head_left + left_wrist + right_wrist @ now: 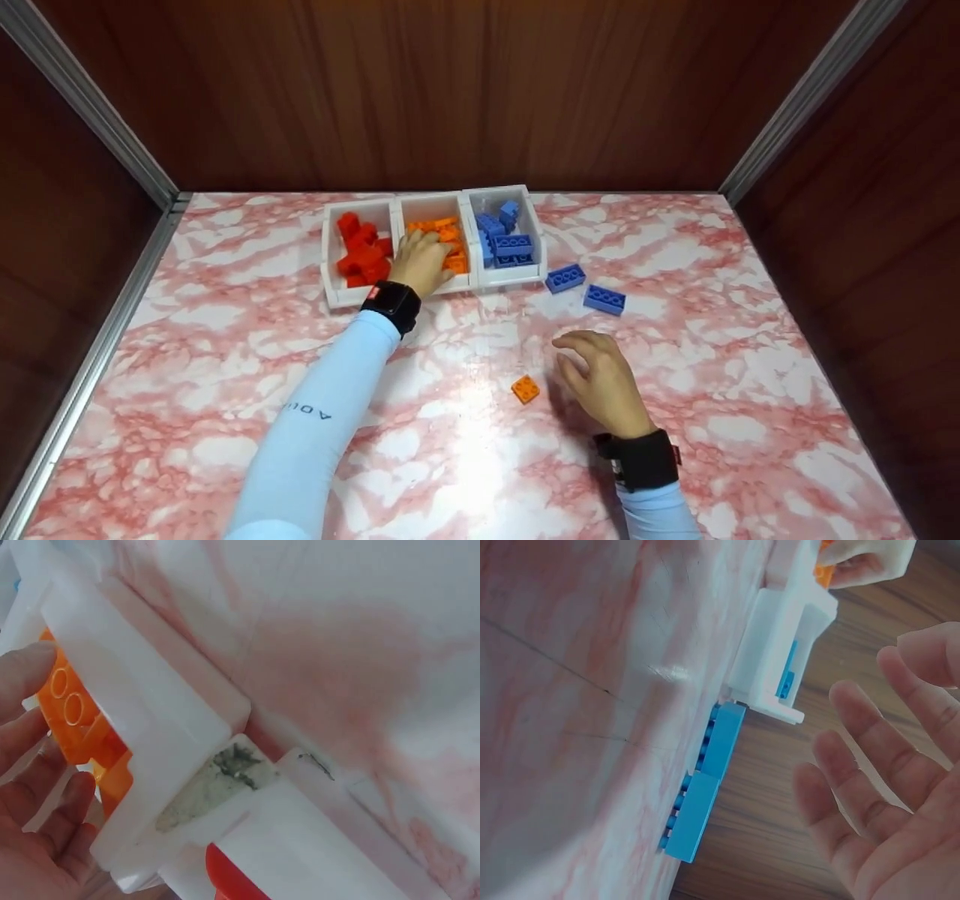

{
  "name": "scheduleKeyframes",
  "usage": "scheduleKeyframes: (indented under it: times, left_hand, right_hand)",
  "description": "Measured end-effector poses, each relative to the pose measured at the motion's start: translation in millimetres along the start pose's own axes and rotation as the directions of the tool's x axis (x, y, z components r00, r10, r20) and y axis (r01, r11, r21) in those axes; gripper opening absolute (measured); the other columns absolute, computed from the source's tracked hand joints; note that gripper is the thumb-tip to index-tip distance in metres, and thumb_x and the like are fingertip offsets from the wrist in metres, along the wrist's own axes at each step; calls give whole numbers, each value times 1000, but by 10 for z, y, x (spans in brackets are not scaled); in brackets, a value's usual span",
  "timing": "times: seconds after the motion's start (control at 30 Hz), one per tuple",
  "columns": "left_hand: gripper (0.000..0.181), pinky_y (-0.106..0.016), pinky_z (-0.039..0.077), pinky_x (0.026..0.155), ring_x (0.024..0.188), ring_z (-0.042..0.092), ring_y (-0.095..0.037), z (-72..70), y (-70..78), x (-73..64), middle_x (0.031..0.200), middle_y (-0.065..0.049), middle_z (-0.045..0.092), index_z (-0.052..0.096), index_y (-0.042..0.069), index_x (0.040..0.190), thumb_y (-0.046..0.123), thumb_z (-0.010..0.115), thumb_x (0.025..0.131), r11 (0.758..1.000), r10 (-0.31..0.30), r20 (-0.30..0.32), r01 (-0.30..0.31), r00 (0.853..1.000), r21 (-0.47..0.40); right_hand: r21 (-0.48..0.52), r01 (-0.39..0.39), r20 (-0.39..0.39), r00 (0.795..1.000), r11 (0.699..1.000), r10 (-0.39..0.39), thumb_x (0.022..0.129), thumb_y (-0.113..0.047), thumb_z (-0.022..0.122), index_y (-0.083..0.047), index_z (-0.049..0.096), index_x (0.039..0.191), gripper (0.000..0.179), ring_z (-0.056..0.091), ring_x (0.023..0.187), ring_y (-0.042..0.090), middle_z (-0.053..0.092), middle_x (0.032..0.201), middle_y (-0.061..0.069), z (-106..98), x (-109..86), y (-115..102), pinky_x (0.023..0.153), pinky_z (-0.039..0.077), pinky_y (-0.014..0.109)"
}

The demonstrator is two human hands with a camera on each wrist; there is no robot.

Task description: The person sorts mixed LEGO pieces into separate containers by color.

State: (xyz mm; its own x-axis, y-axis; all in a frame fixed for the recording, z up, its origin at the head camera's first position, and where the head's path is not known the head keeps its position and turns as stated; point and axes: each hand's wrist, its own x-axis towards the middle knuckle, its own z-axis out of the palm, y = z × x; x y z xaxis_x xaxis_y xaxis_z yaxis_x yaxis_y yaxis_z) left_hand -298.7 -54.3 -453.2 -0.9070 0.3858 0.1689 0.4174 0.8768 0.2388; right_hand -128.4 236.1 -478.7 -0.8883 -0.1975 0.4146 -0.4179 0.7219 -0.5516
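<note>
My left hand (421, 262) reaches into the middle compartment of a white three-part bin (435, 290), among orange bricks (442, 225). In the left wrist view the thumb touches an orange brick (69, 701), with the loosely bent fingers close beside it. Above the table at the right hovers my right hand (604, 379), fingers loosely bent and holding nothing. A small orange brick (525, 389) lies on the table just left of that hand. Beyond the hand lie two blue bricks, one (565, 278) by the bin's corner and the other (604, 299) slightly nearer.
Red bricks (364, 255) fill part of the bin's left compartment, and blue bricks (513, 244) lie in its right one. The red-and-white marbled table (712, 352) is bounded by dark wood panels (450, 97) at the back and sides.
</note>
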Motion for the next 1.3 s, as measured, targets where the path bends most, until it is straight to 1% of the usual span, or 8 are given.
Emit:
scheduleKeyframes:
  times: [0.2,0.33,0.5,0.63,0.77,0.9,1.1,1.3]
  left_hand:
    - [46,-53,28,107,122,46,-36,-80,45,-136,130,-14,61,66,10,129,27,76,88,1000,17,-29,-18,999,-21]
    - [48,-55,27,107,126,44,-33,-155,126,-325,134,-13,58,63,11,133,29,74,90,994,33,-28,-36,999,-105]
    - [44,-52,31,108,125,46,-27,-140,234,-700,134,-10,58,62,14,134,32,67,94,974,94,-33,-99,995,-202]
    - [40,-50,34,108,124,49,-26,-30,279,-1048,132,-8,60,62,15,133,29,65,96,966,153,-43,-158,987,-206]
    - [38,-50,39,104,119,53,-28,71,313,-1369,126,-9,62,63,11,131,25,67,95,957,190,-66,-200,980,-211]
    - [35,-47,44,96,112,55,-27,102,359,-1607,120,-9,64,66,9,127,23,68,95,944,227,-115,-248,967,-218]
    - [29,-44,47,91,108,57,-26,75,400,-1837,113,-6,65,70,10,119,22,71,92,935,269,-198,-304,943,-180]
    - [28,-42,49,89,107,57,-24,38,450,-1982,114,-4,65,71,11,119,22,70,93,941,255,-215,-293,943,-167]
  right_hand:
    - [-13,30,9,1000,999,-30,88,-4,72,-6,73,109,21,57,111,31,67,113,11,-4,-13,-6,98,44,44]
    - [-17,20,32,999,1000,-20,88,-5,72,-6,73,109,21,57,110,30,66,114,10,-19,-25,-34,98,45,44]
    - [-15,3,66,998,1000,-2,88,-6,73,-7,73,110,23,58,111,28,66,116,8,-11,-64,-55,97,47,45]
    - [-36,38,94,995,999,-34,87,-6,74,-8,73,109,22,59,110,28,66,115,8,29,-110,-75,95,49,43]
    - [-60,72,133,989,996,-64,87,-7,75,-8,73,110,23,60,108,29,66,115,9,91,-155,-126,95,49,41]
    - [-71,88,192,979,994,-73,87,-10,76,-8,73,111,25,61,105,26,66,113,7,177,-189,-199,92,50,40]
    - [-83,172,242,959,982,-148,87,-12,77,-9,72,110,24,61,101,26,64,112,8,332,-231,-288,87,52,38]
    - [-140,203,224,960,969,-169,84,-10,79,-8,72,106,23,61,97,28,64,109,10,407,-243,-311,84,53,37]
